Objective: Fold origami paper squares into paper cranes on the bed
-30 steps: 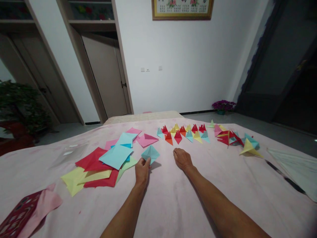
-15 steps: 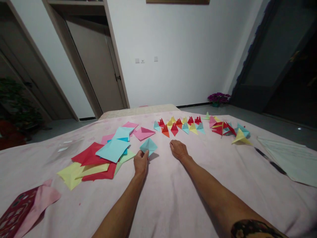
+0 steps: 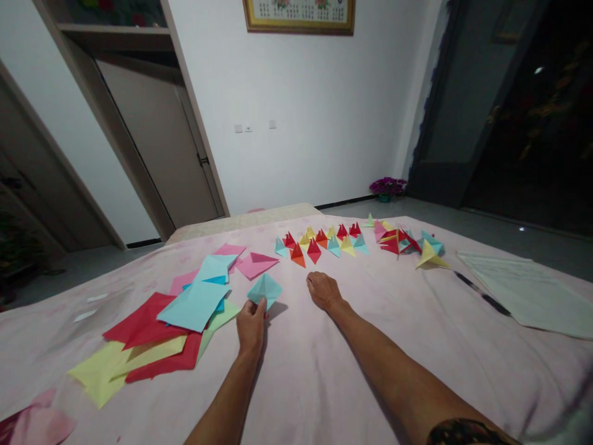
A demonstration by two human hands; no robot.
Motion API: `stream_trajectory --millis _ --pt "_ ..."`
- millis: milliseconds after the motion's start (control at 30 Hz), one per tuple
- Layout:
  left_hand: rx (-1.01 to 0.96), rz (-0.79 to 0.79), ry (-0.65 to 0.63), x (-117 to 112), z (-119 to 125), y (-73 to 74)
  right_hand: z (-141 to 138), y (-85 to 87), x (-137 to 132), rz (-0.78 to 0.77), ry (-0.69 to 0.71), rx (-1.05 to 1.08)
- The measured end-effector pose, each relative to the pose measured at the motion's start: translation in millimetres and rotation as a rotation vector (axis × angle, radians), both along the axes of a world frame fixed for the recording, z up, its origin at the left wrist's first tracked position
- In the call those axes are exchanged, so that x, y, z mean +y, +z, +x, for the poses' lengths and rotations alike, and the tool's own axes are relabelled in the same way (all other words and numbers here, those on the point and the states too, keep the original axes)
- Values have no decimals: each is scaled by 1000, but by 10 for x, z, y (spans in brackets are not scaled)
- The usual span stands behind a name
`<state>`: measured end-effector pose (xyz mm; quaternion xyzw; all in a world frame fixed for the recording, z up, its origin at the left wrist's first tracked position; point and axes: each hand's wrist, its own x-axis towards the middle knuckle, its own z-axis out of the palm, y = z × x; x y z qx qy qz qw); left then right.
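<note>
My left hand (image 3: 251, 326) pinches the near corner of a folded light-blue paper piece (image 3: 265, 288), which stands up off the pink bedsheet (image 3: 324, 371). A little to the right, my right hand (image 3: 323, 290) rests knuckles-up on the sheet with its fingers curled under and nothing visible in it. To the left of my left hand lies a loose heap of flat paper squares (image 3: 157, 327) in red, yellow, blue, green and pink. Beyond my hands, several small folded paper shapes (image 3: 319, 242) stand in rows.
More folded shapes (image 3: 407, 244) in red, blue and yellow lie at the far right. A white sheet (image 3: 528, 290) and a dark pen-like stick (image 3: 477, 292) lie at the right edge. A pink piece (image 3: 37, 426) is at the near left. A door and a flower pot (image 3: 386, 187) stand behind.
The view has swung to the right and tilted up a little. My left hand still holds the blue piece and my right hand still rests on the sheet.
</note>
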<state>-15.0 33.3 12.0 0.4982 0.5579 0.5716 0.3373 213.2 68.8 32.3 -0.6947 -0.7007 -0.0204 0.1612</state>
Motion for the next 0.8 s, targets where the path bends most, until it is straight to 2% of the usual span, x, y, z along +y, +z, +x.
stream_trajectory --millis 467,600,800 --pt "-24 -21 -22 20 -6 -83 22 -5 -17 25 35 16" --pt "-129 -65 -20 40 120 20 39 -18 -12 31 58 53" --pt "-398 -174 -67 228 559 225 101 -64 27 39 76 174"
